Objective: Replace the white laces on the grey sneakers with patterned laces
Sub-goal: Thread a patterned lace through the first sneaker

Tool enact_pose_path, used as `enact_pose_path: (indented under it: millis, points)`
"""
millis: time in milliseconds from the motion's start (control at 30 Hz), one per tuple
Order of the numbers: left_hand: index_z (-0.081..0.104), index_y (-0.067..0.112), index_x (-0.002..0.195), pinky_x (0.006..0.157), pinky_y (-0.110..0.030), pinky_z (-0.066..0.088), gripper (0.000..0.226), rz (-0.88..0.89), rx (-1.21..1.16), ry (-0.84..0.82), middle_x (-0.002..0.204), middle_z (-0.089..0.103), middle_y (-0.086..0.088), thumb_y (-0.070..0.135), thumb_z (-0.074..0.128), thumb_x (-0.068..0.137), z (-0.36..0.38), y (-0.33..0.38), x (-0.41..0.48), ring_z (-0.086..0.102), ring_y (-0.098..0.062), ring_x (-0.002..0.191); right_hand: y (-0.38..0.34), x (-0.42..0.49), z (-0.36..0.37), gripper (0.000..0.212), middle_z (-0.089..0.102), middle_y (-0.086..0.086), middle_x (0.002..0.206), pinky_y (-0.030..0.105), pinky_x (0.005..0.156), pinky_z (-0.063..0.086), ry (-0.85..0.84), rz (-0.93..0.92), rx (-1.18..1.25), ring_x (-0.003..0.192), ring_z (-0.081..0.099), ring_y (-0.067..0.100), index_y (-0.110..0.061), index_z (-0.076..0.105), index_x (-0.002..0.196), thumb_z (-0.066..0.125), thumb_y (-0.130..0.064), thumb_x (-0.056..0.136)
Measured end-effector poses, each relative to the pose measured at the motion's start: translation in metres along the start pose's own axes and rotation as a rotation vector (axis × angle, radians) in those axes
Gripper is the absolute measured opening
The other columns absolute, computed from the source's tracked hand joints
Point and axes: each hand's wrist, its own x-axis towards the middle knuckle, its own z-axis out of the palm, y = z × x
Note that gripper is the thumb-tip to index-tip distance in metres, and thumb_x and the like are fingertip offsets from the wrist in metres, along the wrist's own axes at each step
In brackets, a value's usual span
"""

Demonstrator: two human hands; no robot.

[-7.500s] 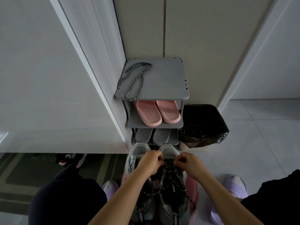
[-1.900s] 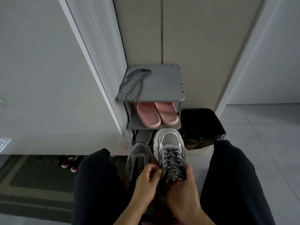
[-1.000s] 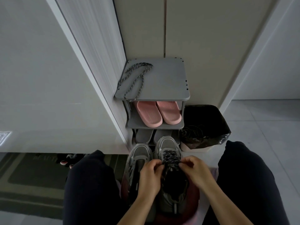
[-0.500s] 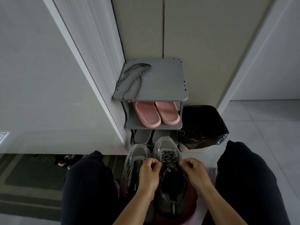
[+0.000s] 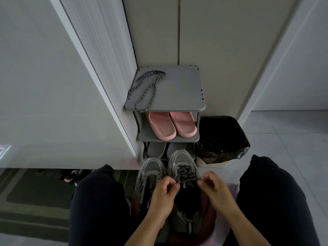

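Note:
Two grey sneakers stand side by side on a dark red stool between my knees. The right sneaker (image 5: 182,158) carries a dark patterned lace (image 5: 185,172) threaded up its front. My left hand (image 5: 164,195) pinches one end of that lace at the top eyelets, and my right hand (image 5: 213,189) pinches the other end. The left sneaker (image 5: 150,172) has no lace that I can see. A second patterned lace (image 5: 147,87) lies loose on top of the grey shoe rack (image 5: 179,89).
Pink slippers (image 5: 170,125) fill the rack's middle shelf, grey ones (image 5: 157,150) the bottom shelf. A bin lined with a black bag (image 5: 221,139) stands right of the rack, with thin cords inside. A white wall panel runs along the left; a dark mat (image 5: 35,192) lies lower left.
My hands have drawn slightly apart at the top of the right sneaker, pulling the lace ends outward. The sneakers and the spare lace have stayed put.

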Motion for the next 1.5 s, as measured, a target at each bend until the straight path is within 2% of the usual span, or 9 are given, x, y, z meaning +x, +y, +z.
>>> enact_pose_path:
  millis: [333, 600, 700, 833, 967, 1067, 1233, 1367, 1500]
  points:
    - [0.052, 0.011, 0.075, 0.088, -0.034, 0.047, 0.017, -0.137, -0.298, 0.034, 0.097, 0.066, -0.011, 0.014, 0.053, 0.092, -0.004, -0.002, -0.005, 0.061, -0.015, 0.095, 0.004, -0.002, -0.005, 0.010, 0.059, 0.029, 0.089, 0.040, 0.081, 0.046, 0.070, 0.152, 0.221, 0.084, 0.056, 0.025, -0.005, 0.051, 0.080, 0.054, -0.003, 0.089]
    - [0.046, 0.016, 0.075, 0.083, -0.029, 0.048, 0.018, -0.015, 0.079, 0.071, 0.097, 0.060, 0.002, 0.014, 0.051, 0.093, -0.007, -0.002, -0.006, 0.057, -0.010, 0.089, 0.008, -0.001, -0.007, 0.018, 0.059, 0.014, 0.076, 0.036, 0.072, 0.043, 0.043, 0.248, 0.067, 0.074, 0.052, 0.022, 0.006, 0.053, 0.087, 0.060, -0.011, 0.086]
    - [0.047, 0.021, 0.095, 0.074, -0.020, 0.044, 0.003, 0.010, 0.192, 0.033, 0.098, 0.057, 0.006, 0.019, 0.050, 0.094, -0.009, -0.003, -0.007, 0.054, -0.003, 0.083, 0.006, -0.001, -0.008, 0.013, 0.063, 0.011, 0.083, 0.032, 0.074, 0.045, -0.027, 0.256, 0.035, 0.077, 0.056, 0.019, -0.001, 0.056, 0.088, 0.059, -0.013, 0.087]
    - [0.022, 0.026, 0.142, 0.094, -0.019, 0.039, 0.062, 0.009, 0.197, -0.134, 0.131, 0.047, 0.008, 0.023, 0.056, 0.090, -0.001, 0.001, -0.006, 0.049, -0.010, 0.120, -0.005, -0.002, -0.001, 0.016, 0.064, -0.008, 0.089, 0.011, 0.071, 0.048, -0.153, 0.145, 0.068, 0.088, 0.061, 0.003, -0.021, 0.057, 0.095, 0.064, -0.010, 0.085]
    - [0.030, 0.026, 0.140, 0.085, -0.020, 0.046, 0.058, -0.157, -0.063, -0.229, 0.123, 0.056, 0.002, 0.013, 0.054, 0.089, 0.010, 0.004, 0.003, 0.056, -0.013, 0.108, -0.011, -0.003, 0.004, 0.042, 0.056, -0.015, 0.106, 0.000, 0.079, 0.039, -0.302, 0.078, -0.020, 0.097, 0.051, -0.009, -0.038, 0.040, 0.110, 0.066, -0.018, 0.084]
    - [0.028, 0.028, 0.143, 0.094, -0.025, 0.045, 0.057, -0.212, -0.125, -0.198, 0.131, 0.052, -0.002, 0.007, 0.045, 0.092, 0.014, -0.002, 0.002, 0.053, -0.015, 0.113, -0.006, -0.009, 0.006, 0.058, 0.047, -0.007, 0.131, 0.018, 0.105, 0.032, -0.303, 0.032, -0.162, 0.124, 0.042, 0.008, -0.044, 0.028, 0.123, 0.063, -0.033, 0.079]
    - [0.024, 0.045, 0.133, 0.098, 0.002, 0.022, 0.063, 0.108, -0.083, -0.129, 0.127, 0.042, 0.041, 0.012, 0.053, 0.087, 0.014, -0.012, -0.042, 0.036, 0.011, 0.128, -0.001, -0.048, 0.007, 0.060, 0.026, -0.031, 0.146, 0.017, 0.116, 0.014, -0.182, -0.142, -0.130, 0.141, 0.020, 0.001, -0.059, 0.030, 0.129, 0.052, -0.040, 0.076]
    - [0.026, 0.053, 0.137, 0.109, -0.007, 0.021, 0.085, 0.282, -0.297, -0.096, 0.133, 0.035, 0.044, 0.078, 0.058, 0.062, 0.012, -0.001, -0.061, 0.028, 0.013, 0.132, -0.026, -0.080, -0.003, 0.063, 0.026, -0.034, 0.145, 0.006, 0.110, 0.017, -0.038, -0.343, 0.024, 0.138, 0.022, -0.006, -0.061, 0.024, 0.131, 0.061, -0.044, 0.083]
    - [0.012, 0.061, 0.132, 0.103, 0.001, 0.021, 0.073, 0.475, -0.224, -0.056, 0.136, 0.024, 0.048, 0.039, 0.060, 0.082, 0.001, 0.044, -0.062, 0.020, 0.020, 0.131, -0.065, -0.072, -0.022, 0.061, 0.027, -0.026, 0.148, 0.006, 0.107, 0.024, 0.054, -0.522, 0.003, 0.138, 0.027, -0.002, -0.052, 0.032, 0.134, 0.061, -0.029, 0.086]
